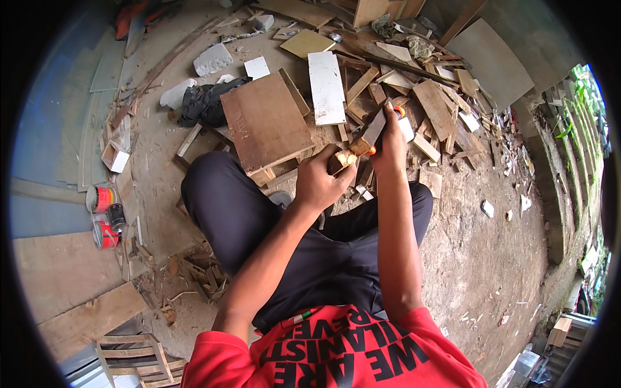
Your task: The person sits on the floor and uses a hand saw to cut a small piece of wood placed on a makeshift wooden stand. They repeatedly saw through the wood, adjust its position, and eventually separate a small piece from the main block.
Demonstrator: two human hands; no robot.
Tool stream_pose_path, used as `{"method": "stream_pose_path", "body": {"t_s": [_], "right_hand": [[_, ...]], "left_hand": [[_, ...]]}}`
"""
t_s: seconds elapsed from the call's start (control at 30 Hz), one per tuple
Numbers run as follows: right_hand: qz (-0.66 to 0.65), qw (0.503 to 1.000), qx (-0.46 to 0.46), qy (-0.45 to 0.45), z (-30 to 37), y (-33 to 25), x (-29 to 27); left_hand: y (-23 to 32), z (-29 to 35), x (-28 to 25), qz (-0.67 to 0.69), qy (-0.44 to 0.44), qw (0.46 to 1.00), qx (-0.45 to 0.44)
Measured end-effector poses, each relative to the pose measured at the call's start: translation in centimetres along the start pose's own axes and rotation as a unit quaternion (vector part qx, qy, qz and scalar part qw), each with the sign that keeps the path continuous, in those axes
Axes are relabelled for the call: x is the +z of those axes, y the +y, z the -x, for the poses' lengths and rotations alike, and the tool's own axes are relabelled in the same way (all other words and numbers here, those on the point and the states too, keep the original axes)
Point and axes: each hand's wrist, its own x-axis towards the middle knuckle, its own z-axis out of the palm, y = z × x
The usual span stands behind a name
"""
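The concrete floor [475, 265] is the base surface and carries a heap of scrap wood [435, 107] ahead and to the right. A brown wooden panel [265, 119] lies in front of the left knee; a narrower white panel [326, 90] lies beyond it, to the right. Between the panels and the lap, both hands are raised and loaded: the right hand [391, 139] grips a dark wooden piece [372, 131] along its side, and the left hand [320, 176] is wrapped around a shorter-looking wooden piece [347, 158], most of which it covers. The long axis of the dark piece runs obliquely, from far right to near left, its rough, pale end directed toward the left hand. The visible rough end of the left piece points right and slightly away from the body, facing the other; whether fibres join the two cannot be determined. Expect both pieces to be light, stiff and dry, with low slip but liable to splinter at the rough ends; hold by the smooth sides, clear of the torn faces. Smallest are the orange parts [400, 112] beside the right hand; the item they belong to cannot be identified.
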Motion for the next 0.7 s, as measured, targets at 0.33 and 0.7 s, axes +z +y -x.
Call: {"method": "stream_pose_path", "body": {"t_s": [0.33, 0.7], "right_hand": [[-0.202, 0.971, 0.112, -0.065, -7.2, 3.0, -7.8], [0.157, 0.984, 0.029, -0.075, -2.3, 0.8, -2.5]], "left_hand": [[0.3, 0.0, -1.5, -0.016, 0.083, 0.988, 0.128], [-1.3, -2.0, -3.1, 0.553, 0.02, 0.764, -0.332]]}}
